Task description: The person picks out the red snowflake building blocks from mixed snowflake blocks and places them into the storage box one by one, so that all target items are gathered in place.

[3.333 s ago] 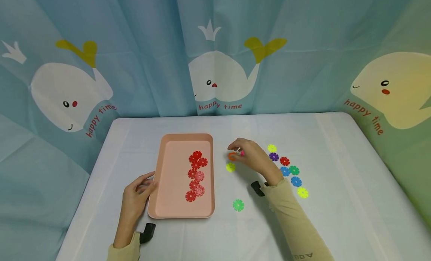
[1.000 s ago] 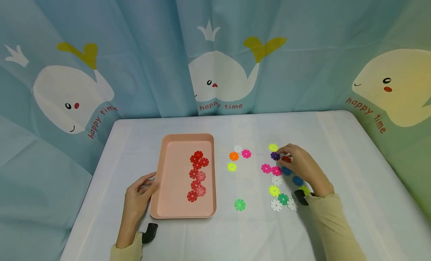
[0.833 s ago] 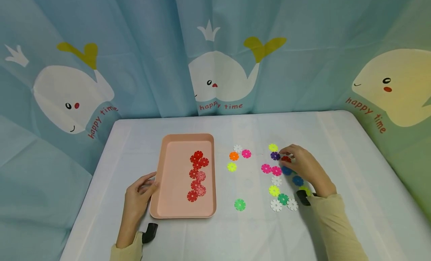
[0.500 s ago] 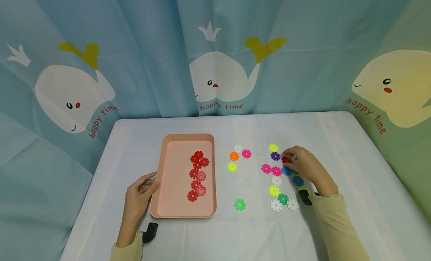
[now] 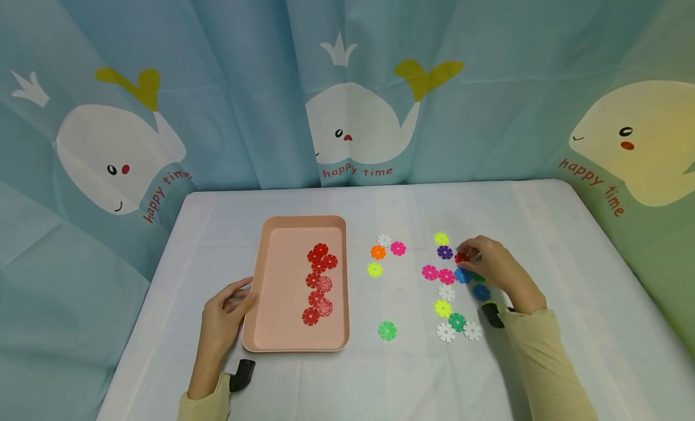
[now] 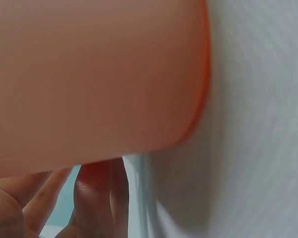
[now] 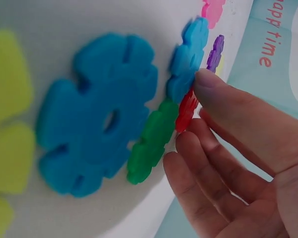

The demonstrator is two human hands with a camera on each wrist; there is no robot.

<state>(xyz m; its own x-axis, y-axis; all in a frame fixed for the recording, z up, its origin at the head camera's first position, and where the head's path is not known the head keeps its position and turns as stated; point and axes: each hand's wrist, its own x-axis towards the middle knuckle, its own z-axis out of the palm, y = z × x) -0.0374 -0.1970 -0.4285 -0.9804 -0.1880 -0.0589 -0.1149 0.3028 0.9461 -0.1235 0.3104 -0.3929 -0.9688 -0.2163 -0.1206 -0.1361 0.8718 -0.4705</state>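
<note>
My left hand (image 5: 225, 309) grips the left rim of a pink tray (image 5: 279, 324), thumb on the edge and fingers curled against its outer side. Red snowflake discs (image 5: 311, 316), with a few pinkish ones among them, lie in the tray's right half. At the right, my right hand (image 5: 494, 264) has its thumb and fingertips around a red snowflake disc (image 5: 461, 257) on the table. Seen from the right wrist, that red disc (image 7: 187, 111) is partly covered by the thumb. Beside it are a green disc (image 7: 153, 141) and a blue disc (image 7: 102, 116).
Left of the right hand lie purple (image 5: 444, 252), pink (image 5: 430, 272), yellow (image 5: 442, 308) and white (image 5: 446, 332) discs. Between tray and cluster are an orange disc (image 5: 377, 252) and a light green disc (image 5: 387, 331). A whale-print curtain (image 5: 217, 137) hangs behind the white table (image 5: 391, 385).
My right hand has moved from the orange disc beside the tray to the right-hand cluster, leaving a pink disc near the orange one. It then closes around the red disc. The left hand stays put.
</note>
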